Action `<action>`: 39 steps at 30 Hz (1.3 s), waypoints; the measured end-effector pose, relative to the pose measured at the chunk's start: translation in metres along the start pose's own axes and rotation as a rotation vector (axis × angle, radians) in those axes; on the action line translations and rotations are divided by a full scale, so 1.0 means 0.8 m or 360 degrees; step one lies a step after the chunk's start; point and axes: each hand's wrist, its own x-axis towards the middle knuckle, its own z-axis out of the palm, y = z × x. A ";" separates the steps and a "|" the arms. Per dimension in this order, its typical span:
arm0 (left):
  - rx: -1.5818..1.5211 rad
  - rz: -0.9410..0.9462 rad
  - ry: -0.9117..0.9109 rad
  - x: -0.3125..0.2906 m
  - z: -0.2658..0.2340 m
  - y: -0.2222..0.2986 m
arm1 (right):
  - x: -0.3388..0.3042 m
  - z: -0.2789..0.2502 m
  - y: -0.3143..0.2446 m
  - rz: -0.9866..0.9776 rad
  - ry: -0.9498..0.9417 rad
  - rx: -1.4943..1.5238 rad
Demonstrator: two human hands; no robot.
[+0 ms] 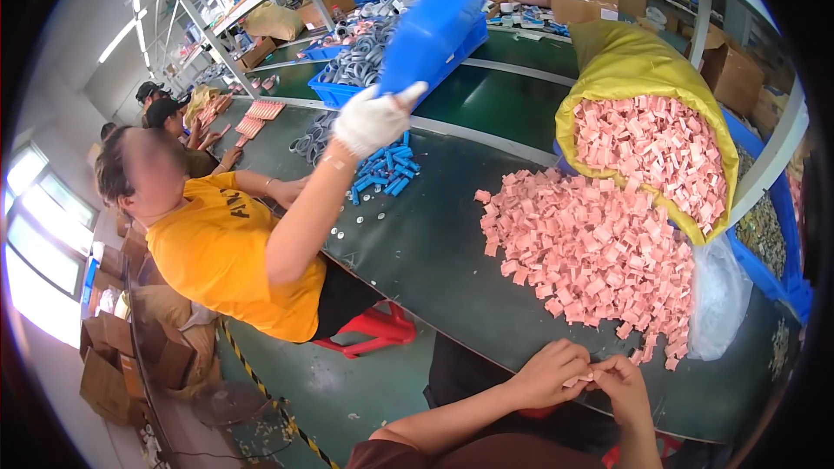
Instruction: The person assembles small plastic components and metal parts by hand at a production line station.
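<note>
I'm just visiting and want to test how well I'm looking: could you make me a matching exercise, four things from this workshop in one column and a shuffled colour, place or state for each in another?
Column one
1. Big sack
2. Raised glove
3. Small cylinders
4. The camera wearer's left hand and right hand

Column two
A. White
B. Fingertips close together, near the heap of pink pieces
C. Blue, lying loose on the table
D. Yellow, with its mouth open

Right pairs: 1-D, 2-A, 3-C, 4-B

Parts (591, 252) heaped on table (426, 252), sack (638, 65) behind
</note>
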 end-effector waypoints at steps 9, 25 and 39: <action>-0.0022 0.0045 -0.0045 0.001 -0.003 -0.004 | -0.001 0.014 0.015 0.0002 0.0066 0.0037; 0.0045 -0.0102 0.0008 -0.002 0.010 0.002 | 0.002 0.038 0.020 -0.0556 0.0363 -0.1177; -0.0008 -0.0066 0.0093 -0.011 0.004 -0.005 | 0.000 0.022 0.063 -0.0729 0.0175 -0.0289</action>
